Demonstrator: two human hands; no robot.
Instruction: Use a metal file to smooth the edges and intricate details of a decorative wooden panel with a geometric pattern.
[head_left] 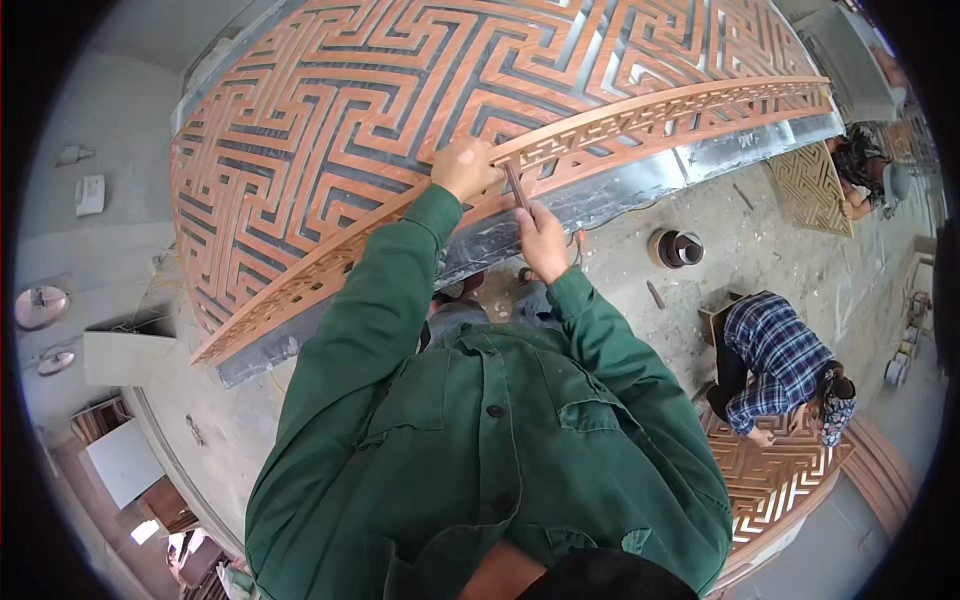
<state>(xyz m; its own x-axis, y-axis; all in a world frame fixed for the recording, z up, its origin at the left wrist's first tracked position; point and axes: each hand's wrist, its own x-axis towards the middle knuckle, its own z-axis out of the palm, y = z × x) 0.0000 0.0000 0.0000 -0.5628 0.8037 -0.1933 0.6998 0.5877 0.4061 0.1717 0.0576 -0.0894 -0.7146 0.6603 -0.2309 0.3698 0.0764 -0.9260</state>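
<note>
My left hand (465,168) is closed over the upper edge of a narrow wooden fretwork strip (600,135), which stands on edge along the near side of a large lattice panel. In my right hand (541,240) is a thin, flat, brownish stick (516,184), perhaps a file or sanding stick. Its far end meets the strip just right of my left fingers; whether it enters a cutout is hard to make out. The reddish-brown lattice panel (340,120), with its angular maze pattern, lies flat beyond both hands.
The panel rests on a dark, shiny-edged table (640,185). A round dark container (680,248) stands on the concrete floor to the right. At lower right a person in a plaid shirt (785,345) bends over another lattice panel (770,470). Another person handles a lattice piece (812,188) at far right.
</note>
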